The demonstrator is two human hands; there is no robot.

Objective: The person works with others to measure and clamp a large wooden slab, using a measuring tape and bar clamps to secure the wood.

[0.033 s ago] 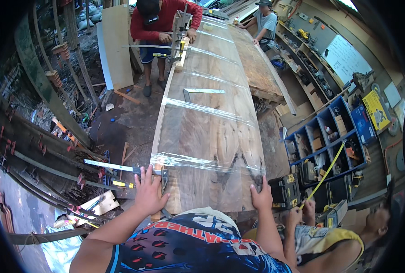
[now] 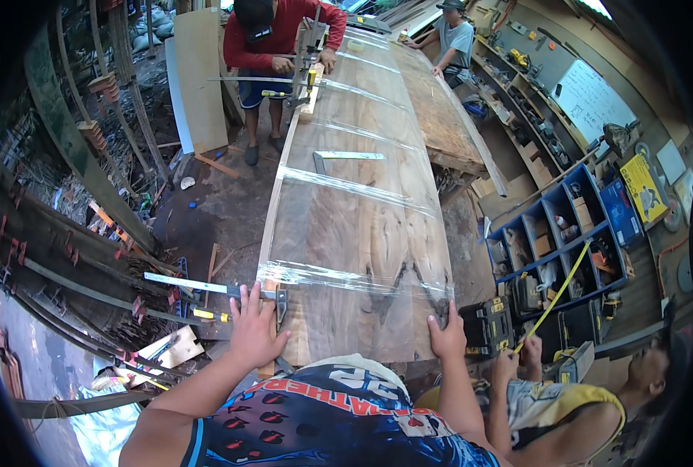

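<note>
My left hand (image 2: pixel 257 331), fingers spread, rests on the near left corner of a long wooden panel (image 2: pixel 362 218) banded with clear wrap. A metal bar clamp (image 2: pixel 191 282) with a yellow handle reaches out leftward beside its fingertips. My right hand (image 2: pixel 448 335) grips the panel's near right edge, thumb on top and fingers partly hidden. Farther along, a metal square (image 2: pixel 350 156) lies on the panel.
A red-sleeved person (image 2: pixel 284 39) works at an upright clamp (image 2: pixel 311 86); another person (image 2: pixel 451 50) stands at a far board (image 2: pixel 436 117). At lower right, someone (image 2: pixel 564 420) holds a yellow tape (image 2: pixel 556 300). A blue cubby organizer (image 2: pixel 556 226) stands right; steel bars (image 2: pixel 90 292) lie left.
</note>
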